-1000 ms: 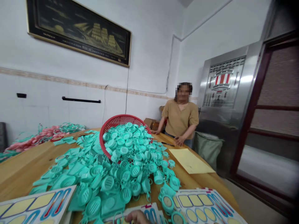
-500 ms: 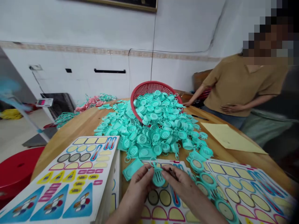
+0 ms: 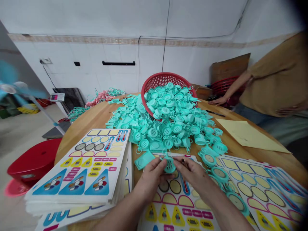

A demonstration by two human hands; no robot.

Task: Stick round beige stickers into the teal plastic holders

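Note:
My left hand (image 3: 151,177) and my right hand (image 3: 192,173) meet over a sticker sheet (image 3: 175,205) at the table's near edge. Both pinch one round teal plastic piece (image 3: 169,165) with slots in its face, held between the fingertips. A small dark thing shows between my right fingers, too small to name. Just beyond the hands lies a large heap of the same teal pieces (image 3: 168,125), spilling out of a tipped red basket (image 3: 163,80).
A thick stack of sticker sheets (image 3: 84,170) lies at the left, more sheets (image 3: 262,189) at the right. A yellow paper (image 3: 247,136) lies at the far right. Another person in a tan shirt (image 3: 276,80) leans on the wooden table (image 3: 93,117). A red stool (image 3: 33,162) stands on the floor, left.
The view has dropped from the room and the other person to the table. My hands, barely visible before, now hold one teal piece together over the sticker sheet.

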